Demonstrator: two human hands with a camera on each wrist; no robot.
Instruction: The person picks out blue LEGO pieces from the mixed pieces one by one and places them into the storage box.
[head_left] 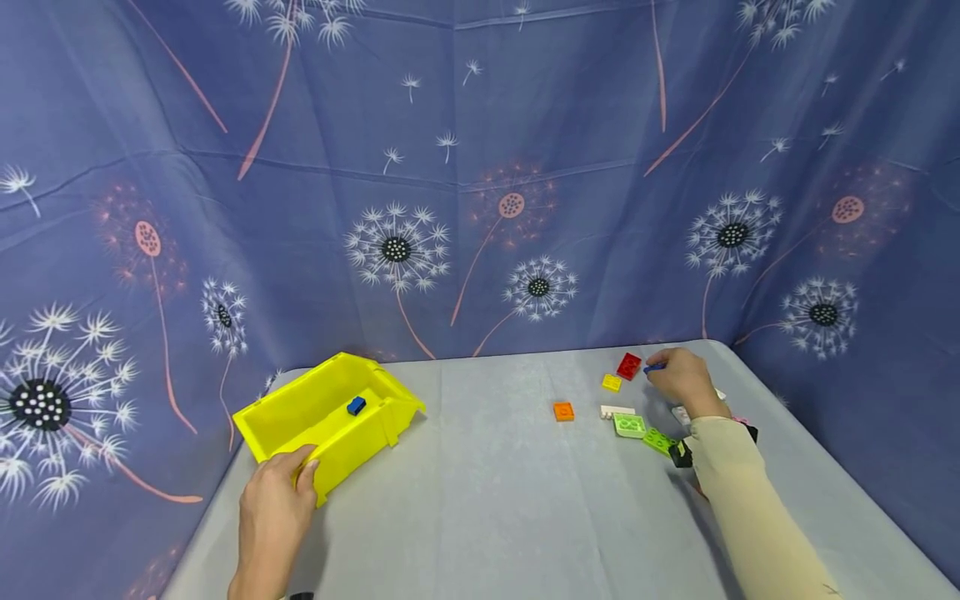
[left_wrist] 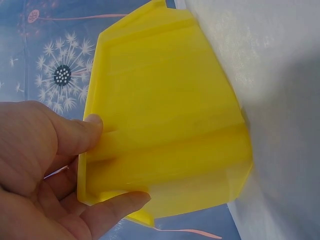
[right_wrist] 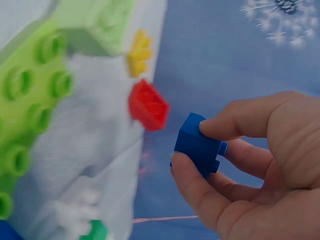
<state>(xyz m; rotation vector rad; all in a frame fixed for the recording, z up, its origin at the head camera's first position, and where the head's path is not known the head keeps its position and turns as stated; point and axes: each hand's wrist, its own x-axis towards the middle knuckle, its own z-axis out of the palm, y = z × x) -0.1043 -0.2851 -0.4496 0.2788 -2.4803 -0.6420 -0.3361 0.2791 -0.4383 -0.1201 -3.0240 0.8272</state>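
Observation:
A yellow bin (head_left: 352, 458) stands at the left of the table, with one blue brick (head_left: 356, 406) inside it. My left hand (head_left: 276, 508) grips the bin's near rim, the thumb (left_wrist: 92, 131) over the edge. On the right side, my right hand (head_left: 682, 383) pinches a second blue brick (right_wrist: 196, 142) between thumb and fingers, its studs toward the palm. Close to that hand lie a red brick (head_left: 628, 367) and a small yellow brick (head_left: 611, 382).
Left of my right forearm are an orange brick (head_left: 563, 412), a white brick (head_left: 617, 412), a pale green brick (head_left: 629, 426) and a bright green brick (head_left: 660, 442). More pieces lie partly hidden by the arm. A patterned blue cloth (head_left: 480, 167) hangs behind the table.

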